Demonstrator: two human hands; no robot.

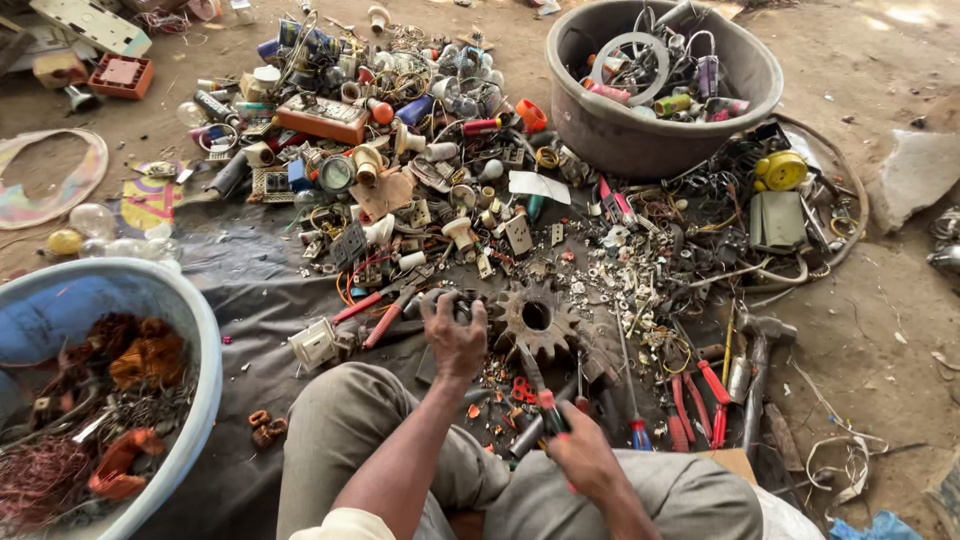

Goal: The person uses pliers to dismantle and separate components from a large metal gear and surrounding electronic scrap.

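Prying stage, by look: left hand clamped over small dark part on dark sheet, beside rusty gear. Right hand fisted round red-handled screwdriver (tip nearing part). Next needs steady tip placement.

Small dark part and red-handled screwdriver in hand

The small dark part, roundish and mostly hidden by the fingers, sits upright in the left hand, gripped just left of a rusty toothed gear on the dark sheet. The screwdriver has a red handle with a dark shaft; it is held in the right hand, tilted so its shaft runs up and left toward the part, tip hidden among the scrap
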